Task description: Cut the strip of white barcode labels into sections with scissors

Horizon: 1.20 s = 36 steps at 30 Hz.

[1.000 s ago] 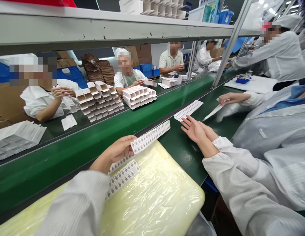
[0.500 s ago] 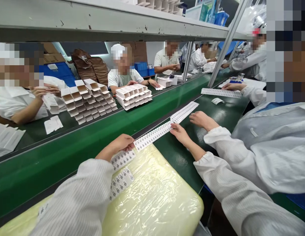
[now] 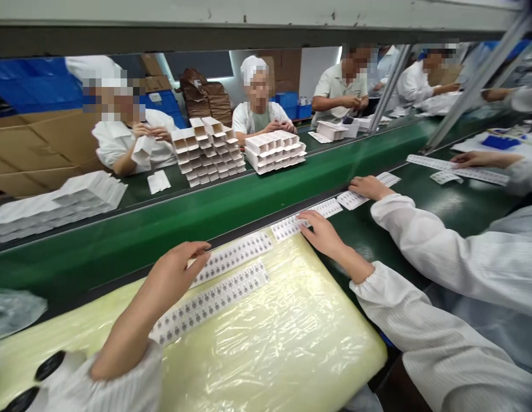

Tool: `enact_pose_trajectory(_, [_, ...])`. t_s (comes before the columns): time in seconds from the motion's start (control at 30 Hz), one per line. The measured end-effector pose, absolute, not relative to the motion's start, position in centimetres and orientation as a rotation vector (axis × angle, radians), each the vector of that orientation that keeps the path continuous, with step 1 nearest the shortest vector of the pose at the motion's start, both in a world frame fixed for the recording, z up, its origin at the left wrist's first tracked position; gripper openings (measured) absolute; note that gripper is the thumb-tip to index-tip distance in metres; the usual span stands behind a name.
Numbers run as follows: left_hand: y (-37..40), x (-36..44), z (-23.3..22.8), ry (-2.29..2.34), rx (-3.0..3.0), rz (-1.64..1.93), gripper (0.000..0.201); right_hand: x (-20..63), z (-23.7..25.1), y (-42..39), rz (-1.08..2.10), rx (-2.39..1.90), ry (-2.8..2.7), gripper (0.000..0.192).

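Observation:
My left hand [image 3: 176,274] is over a strip of printed labels [image 3: 240,253], thumb and fingers apart. This strip lies along the far edge of a yellow block wrapped in clear plastic [image 3: 283,320]. A second label strip [image 3: 223,297] rests nearer to me on the wrap, running partly behind my left wrist. My right hand [image 3: 323,232] has its fingers loosely spread on another label strip [image 3: 283,229], which bridges the block's far corner and the green bench. Whether the fingertips press on it is hard to see.
A co-worker's hand [image 3: 371,187] rests on a label strip [image 3: 351,200] to the right. Beyond the green divider [image 3: 184,209], stacked white cartons [image 3: 209,154] stand before seated people. A metal post [image 3: 458,103] rises at right. Two black-ended rolls [image 3: 51,365] sit lower left.
The view has turned left. My left hand has let go of the strip end and drawn back toward me. My right hand has opened on the strip. The co-worker's hand has moved onto the farther strip.

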State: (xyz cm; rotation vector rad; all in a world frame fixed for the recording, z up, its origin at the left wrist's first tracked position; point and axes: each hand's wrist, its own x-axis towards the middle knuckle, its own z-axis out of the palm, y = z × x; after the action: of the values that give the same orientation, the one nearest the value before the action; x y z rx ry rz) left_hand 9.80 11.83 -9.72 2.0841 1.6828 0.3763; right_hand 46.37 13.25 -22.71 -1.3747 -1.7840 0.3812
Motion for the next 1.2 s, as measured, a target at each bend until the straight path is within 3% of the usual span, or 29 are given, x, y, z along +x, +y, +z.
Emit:
enact_pose_trajectory(0.1, [7.5, 5.6, -11.2, 1.851, 2.046, 0.504, 0.064, 40.9, -20.7, 14.2, 0.421, -1.212, -2.082, 0.022])
enact_pose_trajectory(0.27, [2.5, 2.1, -14.2, 1.943, 2.087, 0.799, 0.047, 34.8, -18.9, 16.2, 0.482, -1.104, -2.353, 0.040])
enact_pose_trajectory(0.47, [1.8, 0.6, -15.2, 1.879, 2.242, 1.032, 0.037, 34.1, -17.8, 17.0, 0.532, -1.158, -2.377, 0.018])
enact_pose_trajectory(0.57, [3.8, 1.5, -13.9, 1.791, 2.337, 1.084, 0.038, 33.8, -15.3, 16.1, 0.558, -1.168, -2.333, 0.020])
enact_pose_trajectory(0.67, [6.0, 3.3, -11.3, 1.580, 2.537, 0.946, 0.041, 33.2, -11.5, 13.8, 0.608, -1.103, -2.327, 0.027])
enact_pose_trajectory(0.8, [4.4, 5.5, -9.6, 1.337, 2.772, 0.369, 0.034, 34.0, -8.7, 7.8, 0.454, -0.893, -2.405, 0.023])
enact_pose_trajectory(1.0, [-5.9, 6.8, -17.1, 1.413, 2.959, 0.102, 0.050, 36.3, -16.2, -1.9, -0.202, -0.750, -2.555, 0.024])
enact_pose_trajectory(1.2, [-8.1, 9.6, -22.2, 1.509, 2.908, 0.349, 0.041, 35.8, -21.8, -4.5, -0.189, -0.904, -2.655, 0.028])
